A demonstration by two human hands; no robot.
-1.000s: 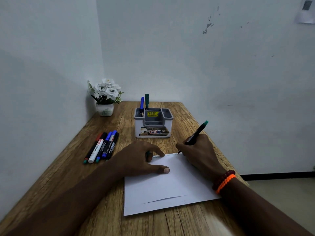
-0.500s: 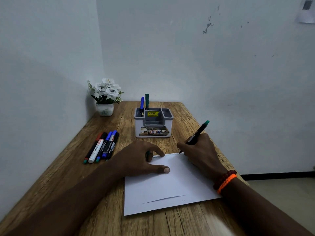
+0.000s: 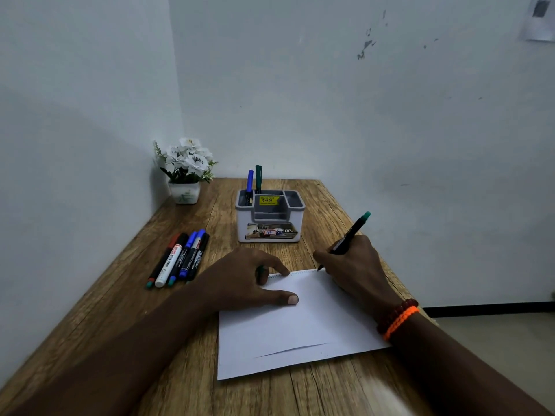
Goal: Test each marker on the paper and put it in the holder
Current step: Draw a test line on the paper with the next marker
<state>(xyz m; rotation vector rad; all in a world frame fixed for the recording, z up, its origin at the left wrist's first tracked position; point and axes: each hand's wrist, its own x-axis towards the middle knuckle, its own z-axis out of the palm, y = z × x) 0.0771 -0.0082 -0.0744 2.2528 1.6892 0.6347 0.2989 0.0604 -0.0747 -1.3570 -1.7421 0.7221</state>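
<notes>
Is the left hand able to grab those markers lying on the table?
Probably yes. The left hand rests on the paper, just beside the loose markers, with only bare table between. It seems to hold a green cap, though.

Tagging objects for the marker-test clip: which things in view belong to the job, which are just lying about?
In the job:
white paper sheet
black green-capped marker in right hand
grey-white plastic holder
row of loose markers
left hand
right hand

Lying about:
white potted flowers
wooden table
</notes>
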